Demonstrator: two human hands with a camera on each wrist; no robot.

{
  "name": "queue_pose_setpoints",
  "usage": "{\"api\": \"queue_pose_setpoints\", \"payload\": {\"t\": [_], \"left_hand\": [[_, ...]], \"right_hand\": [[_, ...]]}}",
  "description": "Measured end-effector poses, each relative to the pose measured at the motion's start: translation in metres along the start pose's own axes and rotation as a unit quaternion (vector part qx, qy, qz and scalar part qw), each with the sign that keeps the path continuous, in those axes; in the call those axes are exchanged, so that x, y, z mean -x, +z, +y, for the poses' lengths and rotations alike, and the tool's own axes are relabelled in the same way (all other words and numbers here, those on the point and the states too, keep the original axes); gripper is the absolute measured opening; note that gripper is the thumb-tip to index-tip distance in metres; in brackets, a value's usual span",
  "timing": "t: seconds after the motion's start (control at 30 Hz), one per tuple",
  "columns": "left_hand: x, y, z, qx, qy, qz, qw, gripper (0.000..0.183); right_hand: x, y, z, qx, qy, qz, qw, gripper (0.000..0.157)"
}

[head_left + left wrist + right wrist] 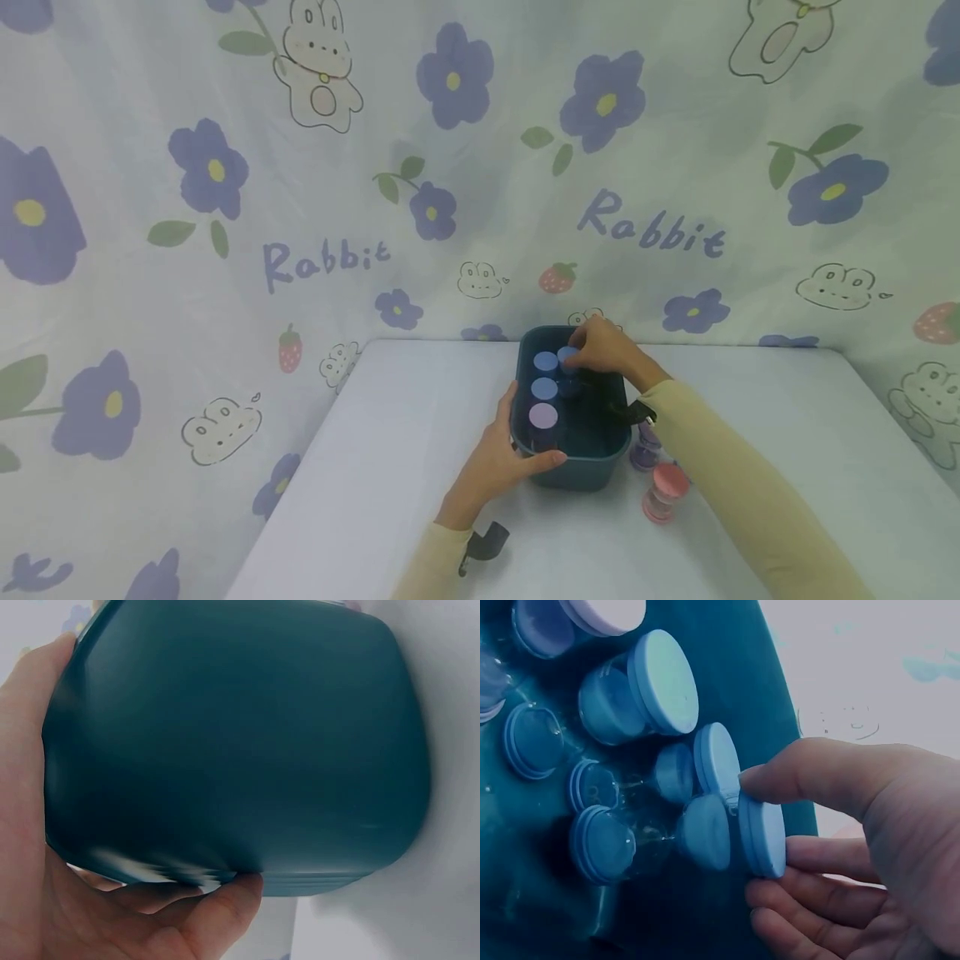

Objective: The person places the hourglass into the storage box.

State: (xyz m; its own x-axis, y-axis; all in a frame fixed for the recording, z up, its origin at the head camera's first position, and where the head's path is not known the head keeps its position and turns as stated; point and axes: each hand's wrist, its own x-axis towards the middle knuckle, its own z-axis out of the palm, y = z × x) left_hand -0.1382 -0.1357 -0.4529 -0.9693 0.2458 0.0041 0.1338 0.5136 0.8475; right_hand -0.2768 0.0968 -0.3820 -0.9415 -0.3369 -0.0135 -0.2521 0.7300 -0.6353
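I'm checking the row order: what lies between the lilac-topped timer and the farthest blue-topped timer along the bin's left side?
Another blue-topped timer lies between the lilac-topped timer and the farthest one, as the head view shows.

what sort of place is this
Likely an indoor tabletop workspace, though the wider room is out of view: a plain white table, a whitish, purple-flower-and-rabbit-printed hanging sheet behind it, and a dark teal, rounded-rectangular bin on top.

Dark-teal plastic bin (573,477): room inside near-right corner. Blue- and lilac-capped clear hourglasses (544,389) obstruct left edge; right hand (606,347) blocks far-right corner.
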Motion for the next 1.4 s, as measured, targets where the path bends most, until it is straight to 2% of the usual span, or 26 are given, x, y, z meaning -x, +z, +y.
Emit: {"api": "queue_pose_setpoints", "payload": {"t": [0.63,1.03,1.4], "left_hand": [[0.001,0.002,0.003,-0.015,-0.005,0.005,0.9999,0.126],[0.002,0.002,0.002,-0.006,-0.006,0.002,1.0000,0.125],[0.002,0.002,0.002,-0.007,-0.012,0.002,0.9999,0.126]], "right_hand": [[0.002,0.001,-0.007,0.063,0.016,-0.027,0.998,0.042],[0.001,0.005,-0.008,0.073,0.024,-0.035,0.996,0.037],[0.003,0.006,-0.011,0.079,0.026,-0.038,0.996,0.040]]}}
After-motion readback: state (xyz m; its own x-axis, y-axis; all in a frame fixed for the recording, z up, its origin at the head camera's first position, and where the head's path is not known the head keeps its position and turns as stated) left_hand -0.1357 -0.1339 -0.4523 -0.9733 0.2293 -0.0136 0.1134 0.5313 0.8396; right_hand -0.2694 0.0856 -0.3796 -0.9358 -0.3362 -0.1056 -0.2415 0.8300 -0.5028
